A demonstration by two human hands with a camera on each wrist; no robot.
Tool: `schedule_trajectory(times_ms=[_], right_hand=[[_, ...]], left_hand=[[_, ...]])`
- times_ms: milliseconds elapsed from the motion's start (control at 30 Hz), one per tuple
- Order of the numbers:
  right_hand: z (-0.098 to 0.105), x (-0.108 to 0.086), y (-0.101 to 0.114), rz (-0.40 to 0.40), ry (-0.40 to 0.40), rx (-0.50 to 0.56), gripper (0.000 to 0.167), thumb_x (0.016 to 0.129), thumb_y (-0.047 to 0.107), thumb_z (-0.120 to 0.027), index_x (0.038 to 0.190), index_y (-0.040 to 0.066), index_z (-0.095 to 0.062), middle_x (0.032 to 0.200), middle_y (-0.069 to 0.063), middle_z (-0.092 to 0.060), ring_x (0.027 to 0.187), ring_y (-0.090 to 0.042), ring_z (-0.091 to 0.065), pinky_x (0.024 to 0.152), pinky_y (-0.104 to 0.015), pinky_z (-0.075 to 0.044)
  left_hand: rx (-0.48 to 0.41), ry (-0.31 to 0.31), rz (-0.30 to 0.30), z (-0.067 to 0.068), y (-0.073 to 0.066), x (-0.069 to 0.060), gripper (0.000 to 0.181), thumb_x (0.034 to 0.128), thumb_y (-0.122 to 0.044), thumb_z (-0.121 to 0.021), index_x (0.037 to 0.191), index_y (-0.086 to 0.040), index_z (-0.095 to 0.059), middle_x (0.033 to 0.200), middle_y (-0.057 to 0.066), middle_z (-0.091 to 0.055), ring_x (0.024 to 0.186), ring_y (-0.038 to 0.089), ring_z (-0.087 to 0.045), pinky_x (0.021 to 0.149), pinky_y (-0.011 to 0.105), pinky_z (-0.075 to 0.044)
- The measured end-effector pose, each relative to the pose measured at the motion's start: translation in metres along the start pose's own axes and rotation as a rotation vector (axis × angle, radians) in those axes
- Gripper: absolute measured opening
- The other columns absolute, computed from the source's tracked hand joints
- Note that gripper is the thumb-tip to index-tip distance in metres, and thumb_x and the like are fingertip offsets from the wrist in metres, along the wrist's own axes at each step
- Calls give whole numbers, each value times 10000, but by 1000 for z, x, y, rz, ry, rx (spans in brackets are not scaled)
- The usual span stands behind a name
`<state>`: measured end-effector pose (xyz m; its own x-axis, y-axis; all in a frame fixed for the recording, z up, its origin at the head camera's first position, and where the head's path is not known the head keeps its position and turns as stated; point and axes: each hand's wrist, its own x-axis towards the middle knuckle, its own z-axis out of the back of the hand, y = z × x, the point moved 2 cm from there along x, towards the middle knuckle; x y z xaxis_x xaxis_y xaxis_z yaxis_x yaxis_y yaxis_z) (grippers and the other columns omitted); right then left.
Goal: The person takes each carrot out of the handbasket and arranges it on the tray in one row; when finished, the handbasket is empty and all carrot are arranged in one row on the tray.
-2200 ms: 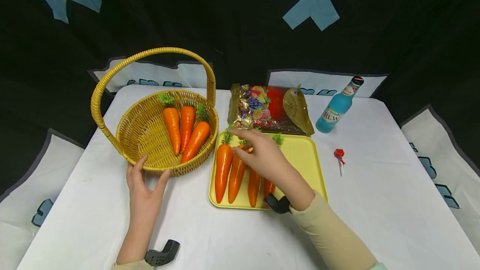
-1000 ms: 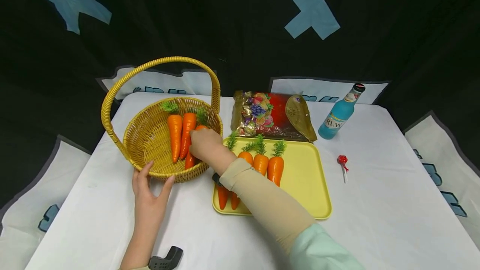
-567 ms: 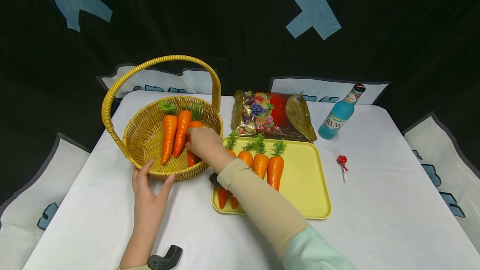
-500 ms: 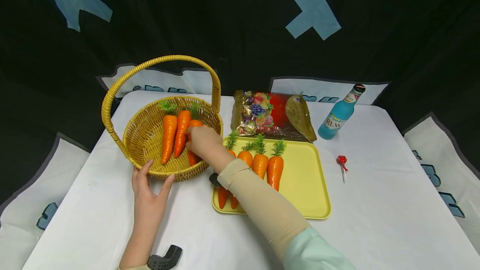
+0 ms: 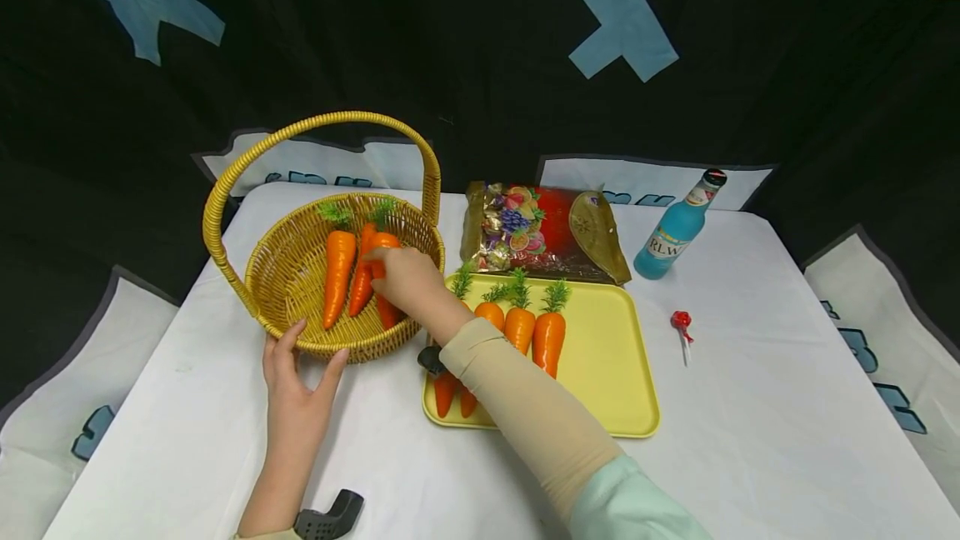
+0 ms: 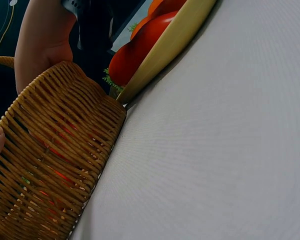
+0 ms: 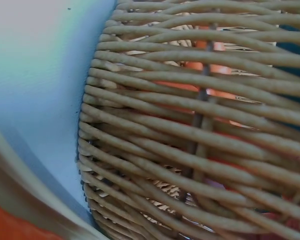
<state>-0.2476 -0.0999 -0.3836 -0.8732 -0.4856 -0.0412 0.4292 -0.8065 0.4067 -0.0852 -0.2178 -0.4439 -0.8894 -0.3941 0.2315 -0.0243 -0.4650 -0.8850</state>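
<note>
white tbl (image 5: 765, 423): r grip (image 5: 412, 282) now in basket (image 5: 288, 273) pinching carrot (image 5: 387, 312), was over tray (image 5: 603, 357); l grip (image 5: 297, 386) spread

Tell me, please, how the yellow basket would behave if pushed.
The basket would probably slide rather than tip, being wide and shallow. Its open wicker weave suggests lightness. The carrots inside look smooth and tapered, so may roll.

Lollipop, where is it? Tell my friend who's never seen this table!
On the white table, find the yellow tray of carrots. In the head view, the lollipop lies to its right, below the blue bottle. It's smaller than both, with a red top on a white stick.
</note>
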Motion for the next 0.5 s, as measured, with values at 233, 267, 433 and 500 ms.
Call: schedule_trajectory(times_ms=[233, 267, 433, 500], right_hand=[[3, 0, -4, 27, -18, 108, 403, 920, 268, -671, 1317, 287, -607, 1189, -29, -657, 722, -105, -553, 568, -200, -423], [4, 0, -4, 33, -23, 116, 403, 921, 270, -669, 1319, 287, -606, 1213, -32, -648, 740, -112, -563, 576, -205, -431], [10, -4, -7, 56, -39, 192, 418, 919, 247, -676, 1329, 269, -599, 1259, -51, -619, 788, -164, -581, 608, -224, -438], [14, -7, -7, 63, -47, 220, 426, 919, 240, -676, 1336, 266, -593, 1275, -49, -608, 822, -167, -580, 628, -221, -436]], left_hand=[[0, 6, 2, 0, 0, 0, 695, 894, -179, -708, 1462, -114, -314, 1572, 112, -75, 1407, 301, -182, 1115, 500, -224], [-2, 5, -1, 0, 1, 0, 695, 893, -176, -709, 1462, -114, -314, 1572, 113, -76, 1407, 299, -182, 1116, 499, -224], [-2, 2, -8, 0, 1, 0, 697, 890, -167, -711, 1461, -121, -314, 1566, 120, -86, 1403, 309, -191, 1112, 507, -228], [0, 1, -15, -1, 1, 0, 696, 889, -160, -712, 1459, -118, -315, 1563, 122, -93, 1401, 312, -195, 1110, 511, -230]])
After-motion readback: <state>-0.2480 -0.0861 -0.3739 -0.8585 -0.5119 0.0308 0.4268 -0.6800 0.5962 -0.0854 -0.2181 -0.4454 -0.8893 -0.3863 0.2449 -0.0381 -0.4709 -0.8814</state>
